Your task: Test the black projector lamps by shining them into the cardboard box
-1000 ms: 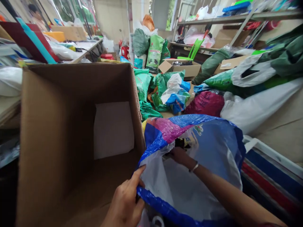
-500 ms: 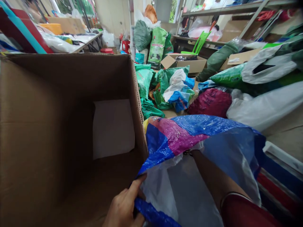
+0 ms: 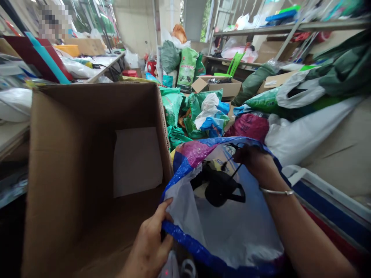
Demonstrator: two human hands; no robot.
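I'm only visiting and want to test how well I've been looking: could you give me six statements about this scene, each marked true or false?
1. The left hand holds the rim of a blue-edged bag. True.
2. A bracelet circles the wrist of the right hand. True.
3. The right hand holds a white sack. False: it holds a black item, seemingly by a thin strap.
4. A pale panel shows inside the cardboard box. True.
5. The cardboard box stands to the right of the blue-edged bag. False: it stands to the left.
6. The chair in the background is red. False: the chair is bright green.
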